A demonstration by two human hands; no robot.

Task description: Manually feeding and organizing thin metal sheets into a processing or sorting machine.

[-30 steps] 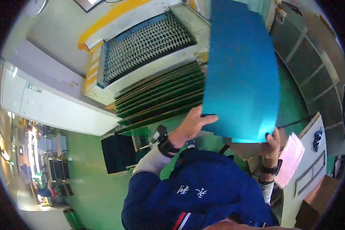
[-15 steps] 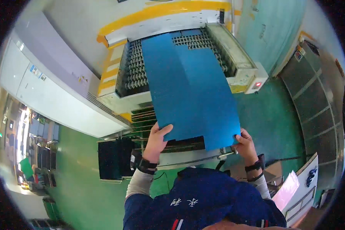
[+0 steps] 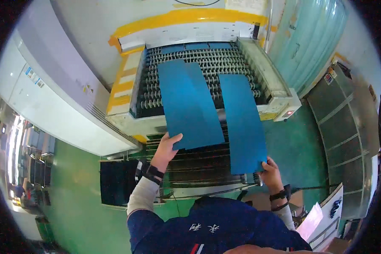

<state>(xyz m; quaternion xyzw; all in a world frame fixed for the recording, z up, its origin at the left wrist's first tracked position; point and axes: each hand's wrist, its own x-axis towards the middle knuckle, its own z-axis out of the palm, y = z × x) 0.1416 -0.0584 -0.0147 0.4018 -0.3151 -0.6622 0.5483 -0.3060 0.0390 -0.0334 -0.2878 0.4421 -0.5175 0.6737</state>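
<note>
Under the sheets: beneath the left sheet (image 3: 192, 110), most fingers of my left hand (image 3: 164, 150) are hidden; some of my right hand (image 3: 271, 174) is lost behind the right sheet (image 3: 244, 127).
Left sheet's layers: a stepped edge and a change of tone suggest overlapping pieces; I can't tell how many.
Far ends: both sheets reach over the rollers (image 3: 151, 86) and cover part of them; whether they touch, I can't make out.
Rack: the dark rack (image 3: 194, 167) below is partly covered by the sheets.
Machine: its pale frame (image 3: 266, 70) walls the rollers on either side; blue pieces (image 3: 194, 46) lie at the far end.
My left side: white cabinet (image 3: 63, 101), black panel (image 3: 116, 182) low down.
My right side: grey panels (image 3: 347, 122), pink sheet (image 3: 311, 222), cut off by my sleeve.
Left grip: clamped on the left sheet's near left corner, thumb on top.
Right grip: pinched on the right sheet's near right corner.
Sheets: both extend forward from my hands, apart, rollers showing between.
</note>
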